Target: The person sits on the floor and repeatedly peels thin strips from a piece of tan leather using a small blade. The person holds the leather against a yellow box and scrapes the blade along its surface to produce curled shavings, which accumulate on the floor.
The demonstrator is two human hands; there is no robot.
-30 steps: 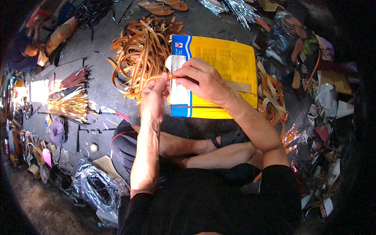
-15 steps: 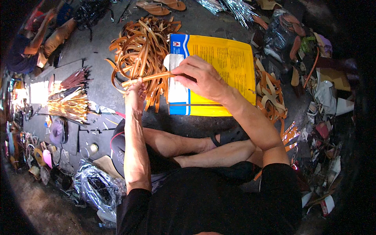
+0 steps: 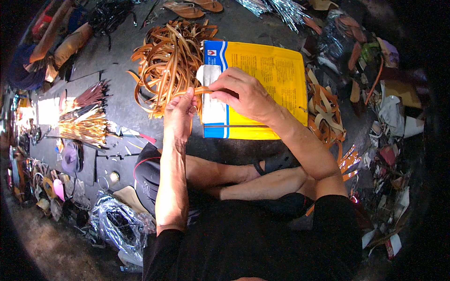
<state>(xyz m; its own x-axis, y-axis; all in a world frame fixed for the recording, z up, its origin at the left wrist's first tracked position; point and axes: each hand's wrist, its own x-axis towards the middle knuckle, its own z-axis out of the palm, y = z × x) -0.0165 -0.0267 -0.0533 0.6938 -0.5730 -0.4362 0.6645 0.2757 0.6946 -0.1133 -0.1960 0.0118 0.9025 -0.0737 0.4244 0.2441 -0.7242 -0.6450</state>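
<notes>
My left hand (image 3: 180, 112) pinches a tan leather strip (image 3: 200, 90) between thumb and fingers. A short way to the right, my right hand (image 3: 246, 92) grips the same strip at its end, so it spans the small gap between both hands. Behind and left of them lies a tangled heap of brown and orange strips (image 3: 164, 56). Under my right hand is a flat yellow and blue printed board or packet (image 3: 267, 61), with a whitish pad or cloth (image 3: 212, 74) on its left part. A thin dark rod or line (image 3: 243, 125) crosses its near side.
More strips (image 3: 326, 114) lie right of the yellow board. Fanned bundles of strips (image 3: 84, 119) are at left, clear plastic wrap (image 3: 115, 220) at lower left, sandals (image 3: 190, 8) at the far side. Scraps (image 3: 384, 154) crowd the right. Another person (image 3: 51, 47) sits at upper left.
My left hand has slid right along the strip, closer to my right hand. My right hand has barely moved. The other person's arm at upper left has shifted.
</notes>
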